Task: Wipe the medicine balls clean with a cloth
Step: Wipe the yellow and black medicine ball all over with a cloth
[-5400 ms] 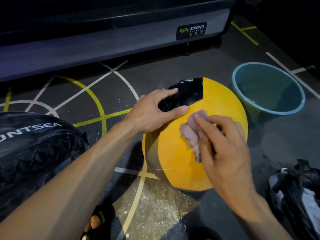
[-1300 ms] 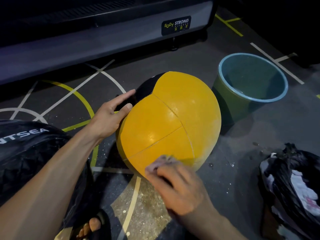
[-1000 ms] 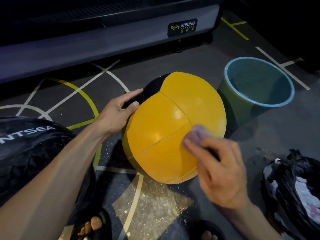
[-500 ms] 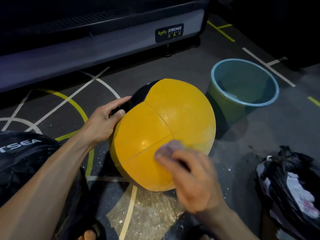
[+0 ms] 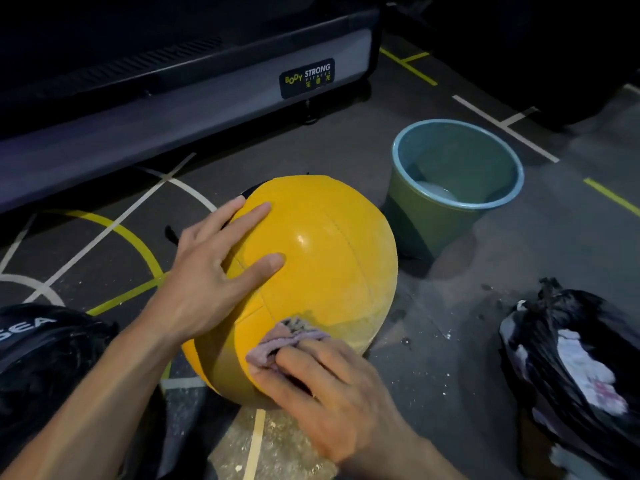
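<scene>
My right hand (image 5: 332, 389) grips the crumpled mauve cloth (image 5: 287, 337) against the lower front of the round yellow leather medicine ball (image 5: 329, 271), at frame centre. My left hand (image 5: 211, 271), flat and relaxed, has moved from the ball's side onto its top, so I judge it now steadies the ball for wiping the dusty lower part, beside the blue plastic bucket (image 5: 415, 216).

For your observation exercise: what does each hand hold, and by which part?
The right hand grips the bunched cloth at its near end. The left hand holds nothing; it presses flat on the yellow medicine ball.

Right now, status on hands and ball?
Left hand flat on yellow medicine ball. Right hand pressing cloth low on it. Nothing in the way.
</scene>
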Motion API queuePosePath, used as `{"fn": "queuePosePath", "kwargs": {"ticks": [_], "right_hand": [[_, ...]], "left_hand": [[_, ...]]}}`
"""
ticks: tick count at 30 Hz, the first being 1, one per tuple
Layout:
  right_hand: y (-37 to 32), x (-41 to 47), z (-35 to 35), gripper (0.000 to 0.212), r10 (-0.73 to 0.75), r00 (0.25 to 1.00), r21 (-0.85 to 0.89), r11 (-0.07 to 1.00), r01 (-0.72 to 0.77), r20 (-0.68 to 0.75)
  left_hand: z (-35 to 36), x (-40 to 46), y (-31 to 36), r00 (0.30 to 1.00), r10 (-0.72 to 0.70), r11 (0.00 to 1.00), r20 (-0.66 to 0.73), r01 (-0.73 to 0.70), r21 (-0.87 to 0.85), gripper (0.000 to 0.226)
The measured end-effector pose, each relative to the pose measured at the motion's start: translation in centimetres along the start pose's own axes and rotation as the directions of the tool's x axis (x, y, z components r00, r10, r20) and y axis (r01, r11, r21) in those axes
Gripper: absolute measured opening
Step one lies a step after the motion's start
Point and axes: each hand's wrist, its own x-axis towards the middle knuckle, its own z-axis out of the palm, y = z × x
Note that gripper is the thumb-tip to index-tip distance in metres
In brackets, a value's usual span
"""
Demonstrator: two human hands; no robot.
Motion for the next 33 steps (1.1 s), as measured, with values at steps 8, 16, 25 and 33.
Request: {"fn": "queuePosePath", "kwargs": {"ticks": [8,16,25,33], "right_hand": [[8.7,2.4,-1.7,0.032,0.501,0.853,0.134,0.864,-0.485,-0.144],[3.2,2.2,-1.4,0.028,0.264,0.959,0.221,0.934,-0.282,0.106],[4.7,2.6,-1.0,0.03,0.372,0.928,0.256,0.899,-0.356,-0.016],[12.2,4.7,-1.5,0.034,0.536,0.844,0.202,0.829,-0.521,-0.018]], "left_hand": [[-1.1,1.1,-1.6,0.998,-0.055,0.998,0.023,0.056,-0.032,0.075],[-1.3,0.5,-3.5,0.999,-0.031,0.999,0.024,0.031,-0.036,0.079],[-2.1,-1.8,-4.8,0.999,-0.055,0.995,0.0,0.054,-0.078,0.081],[-2.3,-2.8,-5.3,0.999,-0.047,0.994,0.003,0.047,-0.094,0.082]]}}
